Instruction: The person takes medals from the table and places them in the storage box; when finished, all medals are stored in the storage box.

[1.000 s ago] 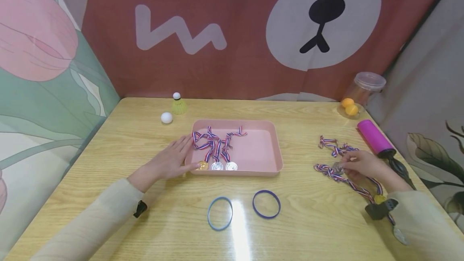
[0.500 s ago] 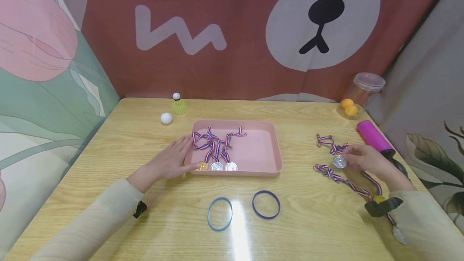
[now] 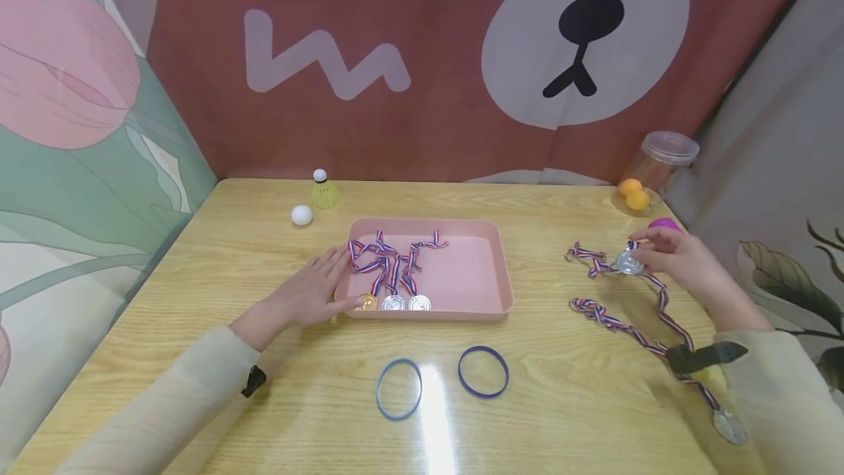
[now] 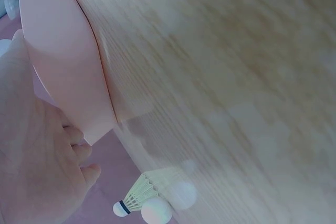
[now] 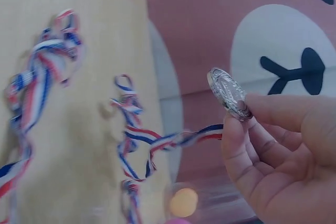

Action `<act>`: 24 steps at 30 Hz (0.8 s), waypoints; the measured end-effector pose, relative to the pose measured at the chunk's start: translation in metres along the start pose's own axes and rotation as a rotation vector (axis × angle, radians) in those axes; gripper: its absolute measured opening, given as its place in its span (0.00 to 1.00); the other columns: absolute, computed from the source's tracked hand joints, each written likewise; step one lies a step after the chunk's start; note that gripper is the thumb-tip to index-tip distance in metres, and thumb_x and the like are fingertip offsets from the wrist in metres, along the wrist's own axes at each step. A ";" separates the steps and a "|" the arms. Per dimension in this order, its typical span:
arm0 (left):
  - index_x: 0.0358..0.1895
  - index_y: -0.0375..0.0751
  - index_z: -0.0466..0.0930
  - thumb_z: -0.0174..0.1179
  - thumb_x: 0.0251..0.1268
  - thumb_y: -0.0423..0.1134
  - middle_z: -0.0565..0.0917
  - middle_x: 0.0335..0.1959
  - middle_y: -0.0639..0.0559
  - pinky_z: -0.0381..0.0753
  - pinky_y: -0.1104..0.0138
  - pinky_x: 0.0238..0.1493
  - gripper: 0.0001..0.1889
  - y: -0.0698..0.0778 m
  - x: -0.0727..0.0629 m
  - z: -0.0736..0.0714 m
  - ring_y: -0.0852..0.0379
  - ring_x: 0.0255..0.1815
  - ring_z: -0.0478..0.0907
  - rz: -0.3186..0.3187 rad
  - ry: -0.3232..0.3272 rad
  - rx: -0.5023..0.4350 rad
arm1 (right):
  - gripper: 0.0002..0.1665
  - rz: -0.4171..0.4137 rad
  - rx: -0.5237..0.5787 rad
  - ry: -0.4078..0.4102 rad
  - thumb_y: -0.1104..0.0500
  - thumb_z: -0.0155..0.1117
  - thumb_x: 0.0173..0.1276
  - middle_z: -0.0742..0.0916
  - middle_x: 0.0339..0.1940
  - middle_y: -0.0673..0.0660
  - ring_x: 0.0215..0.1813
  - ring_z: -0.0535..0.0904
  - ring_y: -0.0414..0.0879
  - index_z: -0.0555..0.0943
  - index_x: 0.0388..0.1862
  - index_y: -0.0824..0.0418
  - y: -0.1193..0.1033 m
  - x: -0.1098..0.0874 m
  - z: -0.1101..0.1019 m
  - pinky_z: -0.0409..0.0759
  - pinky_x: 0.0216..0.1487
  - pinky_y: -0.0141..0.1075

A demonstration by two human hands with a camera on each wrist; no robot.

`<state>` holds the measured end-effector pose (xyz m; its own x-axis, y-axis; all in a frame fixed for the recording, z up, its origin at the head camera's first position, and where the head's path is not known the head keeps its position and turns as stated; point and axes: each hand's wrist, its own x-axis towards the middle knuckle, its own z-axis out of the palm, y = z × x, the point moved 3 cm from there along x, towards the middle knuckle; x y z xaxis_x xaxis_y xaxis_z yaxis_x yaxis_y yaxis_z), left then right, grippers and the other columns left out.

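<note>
My right hand pinches a silver medal between thumb and fingers, raised over the table's right side. In the right wrist view this medal is tilted, its striped ribbon trailing away to the left. My left hand lies with straight fingers on the left rim of a pink tray, thumb by a gold medal. Two silver medals sit beside the gold one, ribbons spread behind them. Another silver medal lies near my right sleeve, which partly covers a gold-coloured piece.
A light blue band and a dark blue band lie in front of the tray. Behind it stand a white ball and a yellow shuttlecock. A clear jar with orange balls is at back right; a magenta object is mostly hidden.
My right hand has lifted the silver medal away from the table, moving up and back, and its ribbon has shifted leftward. My left hand has stayed on the tray.
</note>
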<state>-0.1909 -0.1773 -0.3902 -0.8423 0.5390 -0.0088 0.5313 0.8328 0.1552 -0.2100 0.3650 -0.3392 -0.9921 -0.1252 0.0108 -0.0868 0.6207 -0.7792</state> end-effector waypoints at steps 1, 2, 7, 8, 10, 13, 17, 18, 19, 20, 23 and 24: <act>0.70 0.27 0.44 0.43 0.64 0.65 0.45 0.71 0.35 0.46 0.50 0.68 0.47 0.000 0.000 0.000 0.38 0.70 0.44 0.000 0.000 0.000 | 0.24 0.016 -0.003 0.009 0.55 0.58 0.68 0.82 0.33 0.41 0.34 0.79 0.36 0.68 0.54 0.71 -0.003 0.000 -0.002 0.79 0.31 0.31; 0.70 0.27 0.44 0.43 0.64 0.65 0.45 0.71 0.35 0.46 0.50 0.68 0.47 0.000 0.000 0.000 0.38 0.70 0.44 -0.001 -0.001 -0.001 | 0.25 0.033 -0.009 0.016 0.53 0.58 0.68 0.82 0.33 0.38 0.34 0.79 0.36 0.69 0.54 0.70 -0.006 0.000 -0.004 0.79 0.31 0.30; 0.70 0.27 0.43 0.42 0.64 0.65 0.45 0.71 0.35 0.46 0.51 0.68 0.47 0.000 0.000 0.000 0.38 0.70 0.43 -0.005 -0.008 0.001 | 0.31 0.075 -0.051 0.054 0.44 0.57 0.65 0.81 0.35 0.39 0.37 0.76 0.37 0.70 0.56 0.66 -0.024 0.001 -0.014 0.77 0.35 0.29; 0.70 0.27 0.43 0.42 0.64 0.65 0.45 0.71 0.35 0.46 0.51 0.68 0.47 0.000 0.000 0.000 0.39 0.70 0.43 -0.005 -0.009 0.000 | 0.32 0.073 -0.046 0.059 0.43 0.57 0.65 0.81 0.36 0.39 0.38 0.76 0.38 0.71 0.56 0.65 -0.028 0.001 -0.016 0.77 0.36 0.28; 0.70 0.28 0.43 0.42 0.64 0.66 0.45 0.71 0.35 0.46 0.51 0.68 0.47 0.000 0.000 -0.001 0.39 0.70 0.43 -0.005 -0.010 0.002 | 0.32 0.072 -0.041 0.065 0.41 0.57 0.64 0.81 0.36 0.39 0.39 0.75 0.38 0.71 0.56 0.64 -0.035 0.001 -0.020 0.76 0.37 0.28; 0.70 0.28 0.43 0.42 0.64 0.66 0.45 0.71 0.36 0.46 0.51 0.68 0.47 0.000 0.000 -0.001 0.39 0.70 0.43 -0.005 -0.008 0.003 | 0.30 0.053 -0.019 0.072 0.43 0.58 0.64 0.82 0.36 0.39 0.39 0.76 0.39 0.71 0.56 0.63 -0.047 0.003 -0.024 0.76 0.37 0.27; 0.70 0.28 0.43 0.41 0.64 0.66 0.45 0.72 0.36 0.46 0.51 0.68 0.47 -0.001 0.000 0.000 0.39 0.70 0.43 -0.003 -0.005 0.003 | 0.26 0.013 0.023 0.086 0.46 0.58 0.65 0.82 0.34 0.41 0.36 0.77 0.39 0.72 0.54 0.62 -0.063 0.005 -0.024 0.77 0.35 0.27; 0.70 0.28 0.43 0.41 0.64 0.66 0.45 0.72 0.36 0.46 0.51 0.68 0.47 -0.001 0.000 0.000 0.39 0.70 0.43 -0.002 -0.005 0.004 | 0.25 -0.001 0.030 0.089 0.47 0.59 0.65 0.83 0.34 0.42 0.36 0.77 0.39 0.72 0.53 0.62 -0.068 0.005 -0.023 0.77 0.35 0.27; 0.70 0.28 0.43 0.41 0.64 0.66 0.45 0.72 0.36 0.46 0.51 0.68 0.47 -0.001 0.000 0.000 0.38 0.70 0.43 -0.001 -0.004 0.004 | 0.24 -0.017 0.040 0.091 0.48 0.59 0.65 0.83 0.34 0.42 0.36 0.78 0.39 0.72 0.53 0.62 -0.073 0.006 -0.022 0.78 0.35 0.27; 0.70 0.28 0.43 0.41 0.64 0.66 0.45 0.72 0.36 0.46 0.51 0.68 0.47 -0.001 0.000 0.000 0.38 0.70 0.43 0.000 -0.004 0.005 | 0.23 -0.034 0.056 0.094 0.49 0.59 0.65 0.84 0.34 0.43 0.36 0.78 0.39 0.73 0.53 0.62 -0.078 0.006 -0.021 0.78 0.35 0.26; 0.70 0.27 0.43 0.41 0.64 0.66 0.45 0.72 0.36 0.47 0.50 0.68 0.47 -0.001 0.000 0.001 0.38 0.70 0.43 0.002 -0.004 0.009 | 0.19 -0.088 0.101 0.096 0.53 0.60 0.65 0.84 0.35 0.46 0.36 0.80 0.39 0.74 0.52 0.62 -0.094 0.005 -0.016 0.78 0.37 0.26; 0.70 0.28 0.44 0.41 0.64 0.66 0.45 0.72 0.36 0.47 0.50 0.68 0.47 -0.001 0.000 0.001 0.38 0.70 0.43 0.001 -0.005 0.009 | 0.19 -0.108 0.113 0.094 0.54 0.60 0.65 0.85 0.35 0.46 0.36 0.80 0.39 0.75 0.52 0.62 -0.099 0.005 -0.015 0.78 0.38 0.25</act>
<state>-0.1917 -0.1781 -0.3911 -0.8411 0.5407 -0.0132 0.5333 0.8331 0.1466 -0.2075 0.3142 -0.2527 -0.9821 -0.1100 0.1527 -0.1877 0.5158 -0.8359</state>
